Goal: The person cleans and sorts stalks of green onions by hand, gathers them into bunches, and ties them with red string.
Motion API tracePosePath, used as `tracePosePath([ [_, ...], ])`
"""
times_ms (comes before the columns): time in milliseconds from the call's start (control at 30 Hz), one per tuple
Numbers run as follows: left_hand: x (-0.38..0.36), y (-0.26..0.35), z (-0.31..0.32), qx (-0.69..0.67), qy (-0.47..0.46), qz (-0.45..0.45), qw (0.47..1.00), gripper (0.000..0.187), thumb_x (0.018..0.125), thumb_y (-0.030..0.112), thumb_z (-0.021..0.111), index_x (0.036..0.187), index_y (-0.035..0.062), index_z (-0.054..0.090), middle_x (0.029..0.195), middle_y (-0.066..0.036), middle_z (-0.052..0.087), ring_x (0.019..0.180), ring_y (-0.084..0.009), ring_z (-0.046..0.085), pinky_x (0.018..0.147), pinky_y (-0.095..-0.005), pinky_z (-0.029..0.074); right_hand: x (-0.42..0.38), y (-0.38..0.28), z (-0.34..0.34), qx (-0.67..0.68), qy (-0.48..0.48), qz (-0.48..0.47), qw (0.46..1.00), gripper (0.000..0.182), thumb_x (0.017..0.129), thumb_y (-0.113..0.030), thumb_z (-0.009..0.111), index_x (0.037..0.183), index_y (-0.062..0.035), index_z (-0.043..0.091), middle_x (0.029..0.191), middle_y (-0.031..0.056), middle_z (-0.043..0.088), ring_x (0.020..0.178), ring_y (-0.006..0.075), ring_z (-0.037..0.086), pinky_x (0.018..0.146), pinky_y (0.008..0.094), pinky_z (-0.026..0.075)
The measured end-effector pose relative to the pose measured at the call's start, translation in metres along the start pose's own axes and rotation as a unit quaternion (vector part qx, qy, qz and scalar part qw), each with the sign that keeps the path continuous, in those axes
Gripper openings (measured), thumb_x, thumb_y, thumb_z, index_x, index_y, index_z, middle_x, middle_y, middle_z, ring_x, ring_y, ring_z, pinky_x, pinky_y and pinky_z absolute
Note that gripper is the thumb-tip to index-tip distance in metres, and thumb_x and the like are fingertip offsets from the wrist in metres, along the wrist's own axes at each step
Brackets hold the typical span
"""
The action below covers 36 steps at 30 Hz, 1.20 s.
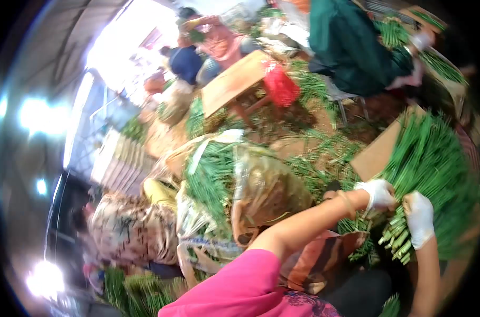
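A large bundle of long green stalks (pixel 430 169) lies on the right, its leaves fanning upward and its pale cut ends pointing down. My left hand (pixel 377 195), in a white glove, is closed at the left side of the bundle near the cut ends. My right hand (pixel 420 219), also white-gloved, grips the same bundle just to the right, its fingers curled round the stalks. Both hands are close together. Part of a brown board (pixel 375 153) shows beneath the leaves.
An open plastic sack (pixel 269 185) of green stalks stands left of my arm. Behind it are a wooden table (pixel 234 82) and a red plastic bag (pixel 280 84). Co-workers sit at the upper right, upper middle and lower left. Loose stalks (pixel 324 153) cover the floor.
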State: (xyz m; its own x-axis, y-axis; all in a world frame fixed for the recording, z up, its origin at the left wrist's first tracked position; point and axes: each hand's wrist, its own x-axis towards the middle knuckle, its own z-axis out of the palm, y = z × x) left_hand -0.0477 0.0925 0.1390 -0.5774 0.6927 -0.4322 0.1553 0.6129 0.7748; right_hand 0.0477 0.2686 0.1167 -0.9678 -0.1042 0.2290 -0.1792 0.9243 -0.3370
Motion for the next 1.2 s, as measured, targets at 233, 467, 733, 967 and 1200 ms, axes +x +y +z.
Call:
tracePosePath([
  [233,-0.008,0.001,0.001,0.058,-0.009,-0.047,0.997,0.034,0.066,0.037,0.066,0.083,0.0076,0.068,0.077,-0.008,0.067,0.070,-0.0202,0.063,0.065,-0.0324,0.051,-0.005,-0.013,-0.048,0.554,0.178,0.173,0.794,0.016,0.093,-0.018,0.052,0.084,-0.0053,0.053,0.067,-0.0044,0.042,0.055,0.0015,0.034,0.047,0.0194,0.026],
  [467,0.001,-0.007,-0.007,-0.048,-0.020,-0.050,0.997,0.032,0.079,0.030,0.069,0.092,0.0008,0.066,0.074,-0.006,0.066,0.066,-0.0128,0.061,0.062,-0.0265,0.050,-0.015,-0.026,-0.097,0.633,0.242,0.126,0.725,0.013,0.090,-0.018,0.057,0.091,-0.0063,0.054,0.077,0.0000,0.057,0.056,0.0027,0.042,0.048,0.0155,0.031],
  [733,-0.027,-0.009,-0.036,-0.090,0.072,0.020,0.993,0.027,0.085,0.023,0.063,0.099,0.0001,0.064,0.080,-0.005,0.066,0.066,-0.0094,0.061,0.057,-0.0220,0.049,-0.039,-0.120,-0.113,0.732,0.136,0.173,0.645,0.007,0.087,-0.012,0.058,0.090,-0.0071,0.053,0.088,0.0064,0.064,0.060,0.0077,0.054,0.050,0.0188,0.041],
  [967,-0.033,-0.024,-0.062,-0.070,0.125,0.003,0.990,0.021,0.084,0.018,0.065,0.094,-0.0004,0.066,0.077,-0.005,0.066,0.057,-0.0078,0.055,0.052,-0.0188,0.042,-0.055,-0.182,-0.038,0.210,-0.162,-0.178,0.948,0.046,0.075,-0.018,0.064,0.118,-0.0066,0.050,0.087,0.0110,0.058,0.076,0.0253,0.062,0.066,0.0368,0.051],
  [1200,0.003,-0.051,-0.065,-0.037,0.137,0.107,0.984,0.023,0.081,0.018,0.065,0.099,0.0044,0.068,0.089,-0.005,0.068,0.081,-0.0109,0.059,0.075,-0.0236,0.047,-0.013,-0.206,0.075,-0.003,-0.042,-0.130,0.991,0.074,0.073,-0.047,0.061,0.127,-0.0006,0.039,0.130,0.0152,0.042,0.106,0.0292,0.049,0.088,0.0417,0.041],
])
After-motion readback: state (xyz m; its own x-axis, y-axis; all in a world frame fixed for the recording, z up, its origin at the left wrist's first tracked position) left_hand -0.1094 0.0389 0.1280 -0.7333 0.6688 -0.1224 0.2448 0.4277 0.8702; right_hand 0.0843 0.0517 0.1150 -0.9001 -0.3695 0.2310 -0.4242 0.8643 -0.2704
